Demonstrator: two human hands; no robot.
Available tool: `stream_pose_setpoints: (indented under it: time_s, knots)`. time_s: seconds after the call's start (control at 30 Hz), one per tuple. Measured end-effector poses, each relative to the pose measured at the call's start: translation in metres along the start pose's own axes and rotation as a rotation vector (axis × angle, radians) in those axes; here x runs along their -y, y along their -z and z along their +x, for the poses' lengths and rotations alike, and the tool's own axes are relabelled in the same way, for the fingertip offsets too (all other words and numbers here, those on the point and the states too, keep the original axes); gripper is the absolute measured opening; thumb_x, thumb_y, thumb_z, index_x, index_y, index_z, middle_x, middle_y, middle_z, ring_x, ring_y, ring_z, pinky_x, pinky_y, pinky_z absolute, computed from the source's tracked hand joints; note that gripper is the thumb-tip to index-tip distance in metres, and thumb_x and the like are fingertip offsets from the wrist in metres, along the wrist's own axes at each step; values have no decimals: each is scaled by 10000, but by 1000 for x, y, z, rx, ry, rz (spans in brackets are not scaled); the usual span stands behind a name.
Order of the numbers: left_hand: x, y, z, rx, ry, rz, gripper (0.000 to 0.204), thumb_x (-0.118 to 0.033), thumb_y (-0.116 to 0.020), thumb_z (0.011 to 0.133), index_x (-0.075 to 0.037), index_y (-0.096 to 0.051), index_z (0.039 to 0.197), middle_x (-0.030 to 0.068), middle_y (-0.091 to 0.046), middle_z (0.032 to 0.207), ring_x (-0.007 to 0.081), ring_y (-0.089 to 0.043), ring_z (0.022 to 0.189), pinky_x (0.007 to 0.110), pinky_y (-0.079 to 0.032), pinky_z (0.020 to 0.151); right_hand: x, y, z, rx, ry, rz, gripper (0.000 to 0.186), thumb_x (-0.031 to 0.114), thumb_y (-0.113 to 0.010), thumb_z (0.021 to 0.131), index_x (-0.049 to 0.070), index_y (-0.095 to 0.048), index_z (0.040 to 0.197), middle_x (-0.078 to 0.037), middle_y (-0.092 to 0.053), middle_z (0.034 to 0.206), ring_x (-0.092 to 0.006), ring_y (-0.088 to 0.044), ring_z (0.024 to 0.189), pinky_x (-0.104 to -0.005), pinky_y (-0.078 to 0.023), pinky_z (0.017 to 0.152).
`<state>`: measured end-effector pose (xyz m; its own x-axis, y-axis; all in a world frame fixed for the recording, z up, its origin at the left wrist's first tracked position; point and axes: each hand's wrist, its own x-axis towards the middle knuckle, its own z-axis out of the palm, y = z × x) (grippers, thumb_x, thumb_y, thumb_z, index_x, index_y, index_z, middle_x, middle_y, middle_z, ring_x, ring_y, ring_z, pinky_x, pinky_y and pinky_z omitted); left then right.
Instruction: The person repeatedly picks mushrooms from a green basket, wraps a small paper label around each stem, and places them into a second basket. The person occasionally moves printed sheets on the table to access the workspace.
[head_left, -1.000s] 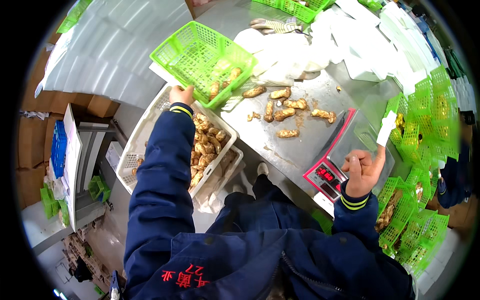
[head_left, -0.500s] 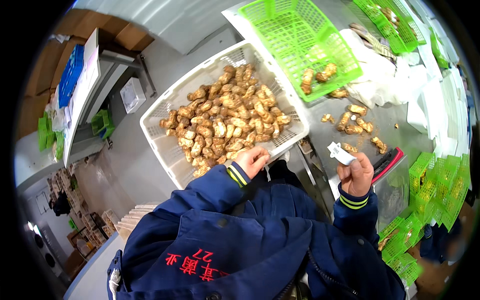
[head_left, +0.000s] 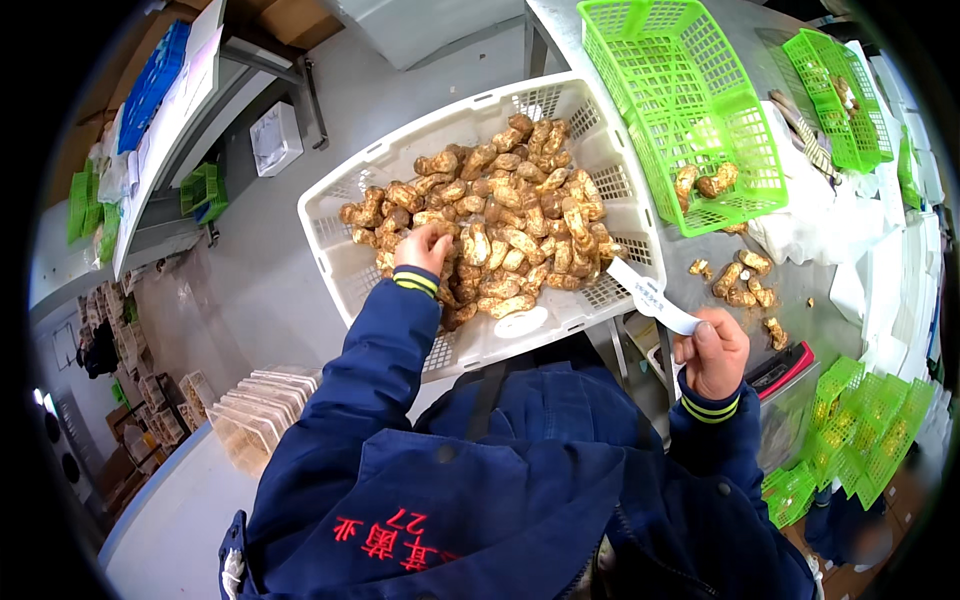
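A white perforated crate [head_left: 522, 322] full of brown-and-cream mushrooms [head_left: 505, 255] sits before me. My left hand [head_left: 423, 246] reaches into its left part, fingers curled down among the mushrooms; whatever they grip is hidden. On the right, my right hand [head_left: 712, 355] is closed on a narrow white paper strip tag [head_left: 652, 298], held near the crate's right front corner. Beside that hand, a few loose mushrooms [head_left: 729, 281] lie on the steel table. Just behind them stands a green basket [head_left: 680, 80] with mushrooms in its near end.
A red scale [head_left: 775, 370] is partly behind my right arm. Stacked green baskets [head_left: 865, 420], a smaller green basket [head_left: 835, 90] and white cloth [head_left: 780, 235] are on the right. Clear plastic containers [head_left: 260, 410] stand lower left. A side table [head_left: 170, 170] is upper left.
My view has turned toward the crate. My left hand has moved from the crate's near edge up into the mushrooms. The tag in my right hand now points toward the crate.
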<state>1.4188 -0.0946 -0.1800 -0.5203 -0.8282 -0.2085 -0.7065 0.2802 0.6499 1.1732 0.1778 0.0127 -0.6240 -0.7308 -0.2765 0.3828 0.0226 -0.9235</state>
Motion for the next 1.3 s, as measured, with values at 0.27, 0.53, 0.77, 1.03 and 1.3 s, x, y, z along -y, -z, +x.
stream_pose_setpoints:
  time_s: [0.27,0.53,0.77,1.03,1.3]
  knots:
    - [-70,-36,95,-179,-169,291,443,-147,-656,740,-58,-488,1140,149,-579,980,328,-563,881,385,-462,767,-10,1,20,120,-107,-46,117,53,-524,855,-59,-541,885,-65,-544,640,-98,-497,540,-216,-409,507]
    - [-67,-14,82,-93,48,-570,423,-19,-568,799,-37,-456,1207,132,-551,1043,207,-577,883,317,-495,796,-12,15,27,151,-162,10,113,52,-528,851,-51,-534,897,-64,-556,673,-91,-502,576,-220,-415,546]
    - [-110,15,13,150,175,-1397,329,41,-523,819,-18,-419,1126,156,-535,1058,242,-586,924,314,-514,800,-14,8,43,212,-177,23,113,39,-538,841,-55,-539,904,-69,-562,681,-87,-505,579,-213,-415,538]
    - [-138,23,-11,162,233,-1489,295,42,-575,789,-55,-443,1034,119,-562,1034,264,-592,943,317,-520,797,-13,-1,53,227,-183,1,105,33,-547,841,-48,-544,908,-52,-561,662,-80,-506,561,-201,-408,523]
    - [-141,31,-17,256,326,-1585,294,-120,-523,870,-58,-431,1142,143,-562,1051,270,-588,954,331,-522,798,-15,-7,58,232,-201,12,107,36,-551,843,-46,-543,910,-57,-563,675,-82,-504,561,-202,-409,523]
